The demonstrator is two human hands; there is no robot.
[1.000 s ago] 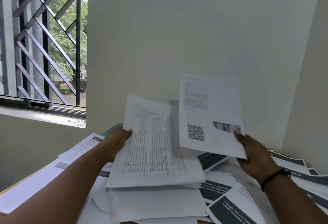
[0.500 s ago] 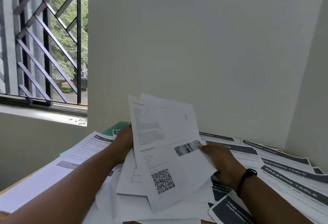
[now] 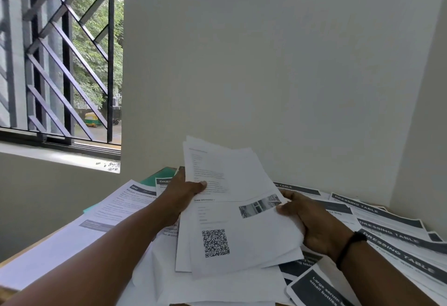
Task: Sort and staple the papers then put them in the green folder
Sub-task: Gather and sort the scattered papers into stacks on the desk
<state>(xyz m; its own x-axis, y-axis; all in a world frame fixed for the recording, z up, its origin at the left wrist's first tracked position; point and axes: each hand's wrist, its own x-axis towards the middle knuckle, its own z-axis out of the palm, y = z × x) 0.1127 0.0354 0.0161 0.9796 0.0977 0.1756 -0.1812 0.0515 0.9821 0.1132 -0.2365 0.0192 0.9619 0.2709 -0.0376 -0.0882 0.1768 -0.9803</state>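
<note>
Right now, a person is holding a small stack of papers up between both hands, above a table that is covered in loose printed sheets. The left hand is gripping the stack's left edge, with the thumb pressing down on the top page and the other fingers hidden behind it. The right hand is gripping the stack's right edge, its thumb lying on the top page beside a small grey photo and its fingers curling underneath. A black band is sitting around the right wrist.

The top page is showing faint lines of text, the small photo on its right side and a QR code near its lower left. The sheets in the stack are fanning out unevenly, so their corners are not lining up.

Beneath the held stack, blank white sheets are lying in a loose pile. To the right, overlapping pages with dark header bars reading "DRESSING TABLE" are spreading toward the corner of the room. To the left, more printed pages are resting on the table. The green folder is lying at the far left of the table, mostly covered by those pages, with only a corner and an edge peeking out behind the left hand.

A window with a dark metal grille is filling the upper left, with green trees outside. A plain pale wall is filling the rest of the background.
</note>
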